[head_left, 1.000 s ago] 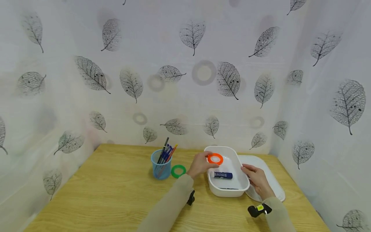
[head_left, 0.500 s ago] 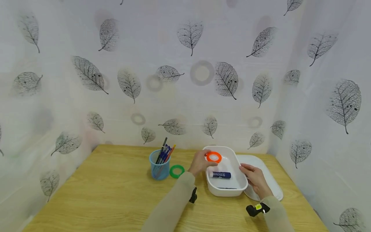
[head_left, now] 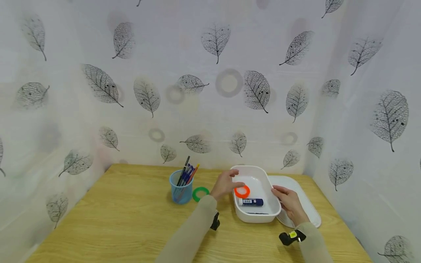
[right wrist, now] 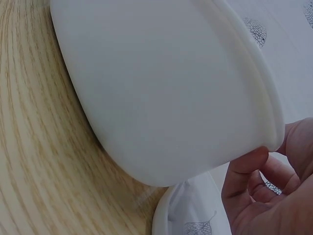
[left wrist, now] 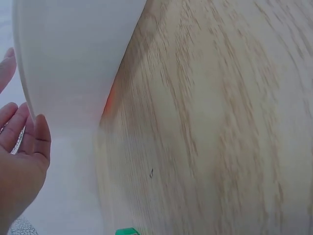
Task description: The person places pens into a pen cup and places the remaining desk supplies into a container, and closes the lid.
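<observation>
An orange tape roll [head_left: 247, 192] lies in the left part of a white plastic box [head_left: 263, 218]. My left hand [head_left: 225, 183] is over the box's left rim, fingers spread and nothing between them, its thumb close above the roll. In the left wrist view that hand [left wrist: 22, 164] shows beside the rim. A dark blue tube with a white cap [head_left: 254, 202], like a glue stick, lies below the roll, and a thin dark item [head_left: 257, 213] lies near the front wall. On the right, my right hand [head_left: 292, 204] pinches the rim between thumb and fingers.
A white lid [head_left: 307, 204] lies on the wooden table [head_left: 125, 219], partly under the box's right side. Left of the box are a green tape roll [head_left: 195, 194] and a blue cup [head_left: 182, 193] holding several pens. A leaf-patterned curtain [head_left: 197, 120] hangs behind the table.
My left hand has let go of the orange tape roll, which now lies lower in the box, and its fingers have spread. The blue tube has turned and shifted slightly frontward. The right hand stays put.
</observation>
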### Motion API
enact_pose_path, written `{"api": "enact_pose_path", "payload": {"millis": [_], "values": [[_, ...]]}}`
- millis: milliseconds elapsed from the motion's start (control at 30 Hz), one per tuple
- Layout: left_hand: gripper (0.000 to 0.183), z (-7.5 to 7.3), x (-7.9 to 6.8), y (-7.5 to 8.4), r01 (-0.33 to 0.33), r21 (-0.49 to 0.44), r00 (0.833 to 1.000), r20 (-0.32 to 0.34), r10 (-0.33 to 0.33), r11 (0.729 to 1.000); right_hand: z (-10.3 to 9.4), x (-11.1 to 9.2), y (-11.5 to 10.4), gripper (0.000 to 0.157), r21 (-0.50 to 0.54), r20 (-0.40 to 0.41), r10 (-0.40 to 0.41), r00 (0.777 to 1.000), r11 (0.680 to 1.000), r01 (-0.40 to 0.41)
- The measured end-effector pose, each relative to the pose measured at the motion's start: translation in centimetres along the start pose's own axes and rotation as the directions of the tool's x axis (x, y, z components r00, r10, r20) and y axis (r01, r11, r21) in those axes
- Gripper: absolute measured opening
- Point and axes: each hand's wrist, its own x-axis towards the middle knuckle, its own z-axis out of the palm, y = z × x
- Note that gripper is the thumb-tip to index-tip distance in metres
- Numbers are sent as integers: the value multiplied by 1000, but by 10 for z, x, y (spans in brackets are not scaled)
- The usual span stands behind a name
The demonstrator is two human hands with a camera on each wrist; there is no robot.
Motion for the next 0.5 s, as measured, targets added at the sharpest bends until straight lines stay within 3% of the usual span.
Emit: {"api": "enact_pose_path", "payload": {"millis": [500], "values": [[55, -16, -11, -1, -5, -85, 1000, 15, 6, 996, -3, 4, 0, 58, 8, 4, 12, 1000, 1000, -12]]}}
